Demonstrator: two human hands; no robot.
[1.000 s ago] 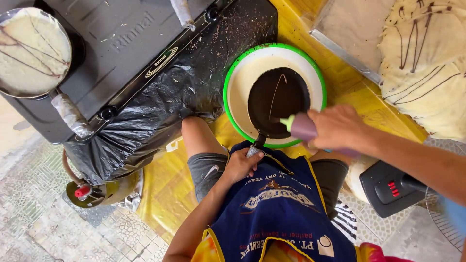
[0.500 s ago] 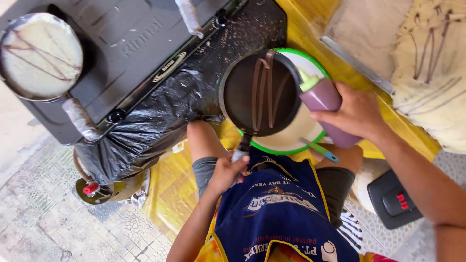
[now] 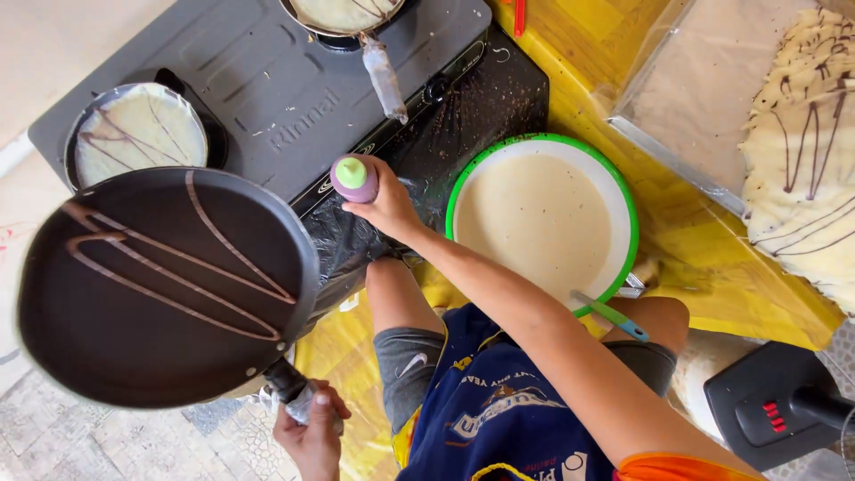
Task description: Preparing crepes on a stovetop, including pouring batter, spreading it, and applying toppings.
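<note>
My left hand grips the wrapped handle of a black frying pan, held up at the lower left with thin brown chocolate lines across its inside. My right hand holds a purple squeeze bottle with a green cap over the black plastic sheet at the stove's front edge. A green-rimmed bowl of pale batter sits to the right of that hand.
On the dark gas stove stand two pans with pale crepes, at left and at top. A stack of chocolate-striped crepes lies at right on the yellow cloth. A spoon handle leans on the bowl. A black fan base is lower right.
The pan swung from above the batter bowl out to the lower left, and the bowl is now uncovered. My right hand carried the bottle left toward the stove.
</note>
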